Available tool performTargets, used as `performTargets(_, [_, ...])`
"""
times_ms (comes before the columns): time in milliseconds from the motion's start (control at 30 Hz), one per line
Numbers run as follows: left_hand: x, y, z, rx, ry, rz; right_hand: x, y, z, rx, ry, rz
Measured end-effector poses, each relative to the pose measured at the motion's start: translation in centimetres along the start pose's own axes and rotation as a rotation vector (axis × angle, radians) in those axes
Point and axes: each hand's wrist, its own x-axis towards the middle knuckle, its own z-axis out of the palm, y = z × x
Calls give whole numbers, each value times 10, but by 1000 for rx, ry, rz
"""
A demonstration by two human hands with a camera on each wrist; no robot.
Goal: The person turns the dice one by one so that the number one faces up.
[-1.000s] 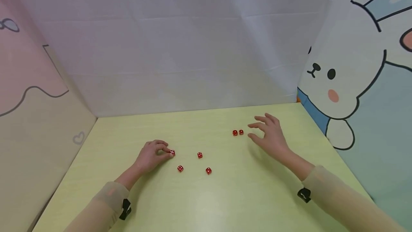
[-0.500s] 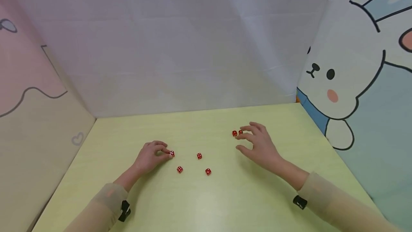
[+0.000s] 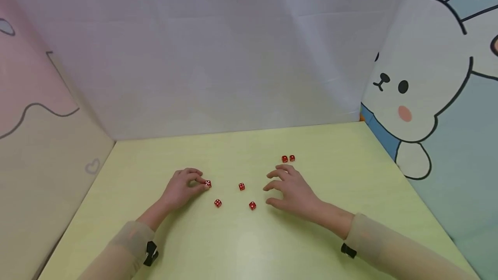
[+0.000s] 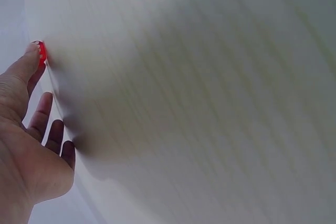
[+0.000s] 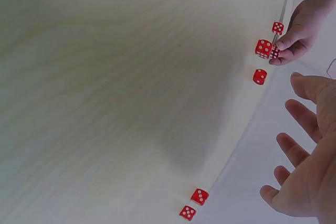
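Between thumb and forefinger, my left hand (image 3: 184, 188) pinches a red die (image 3: 208, 183) at the table's left middle; the left wrist view shows this die (image 4: 41, 53) at the thumb tip. My right hand (image 3: 294, 191) hovers with fingers spread and holds nothing. Just left of its thumb lies one red die (image 3: 252, 205), with another die (image 3: 241, 186) farther left. A die (image 3: 218, 203) rests below and right of the left fingertips. Behind the right hand two dice sit side by side, a left one (image 3: 285, 159) and a right one (image 3: 292, 158).
The pale yellow-green table (image 3: 241, 249) is bounded by a whitish cloth wall (image 3: 233, 77) at the back. A pink and cream panel (image 3: 46, 163) stands at the left, and a panel with a rabbit drawing (image 3: 459, 150) at the right.
My right hand has moved left and toward the front, past the pair of dice, which lie uncovered again. My left hand keeps its pinch on the die in the same place.
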Motion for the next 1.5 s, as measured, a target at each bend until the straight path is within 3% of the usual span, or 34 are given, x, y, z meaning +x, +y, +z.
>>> performTargets(533, [1, -7, 8, -16, -3, -1, 17, -7, 34, 20, -145, -11])
performTargets(1000, [-9, 2, 5, -15, 4, -31, 16, -14, 34, 45, -172, -18])
performTargets(1500, [-1, -3, 7, -17, 5, -4, 22, -12, 36, -3, -136, -9])
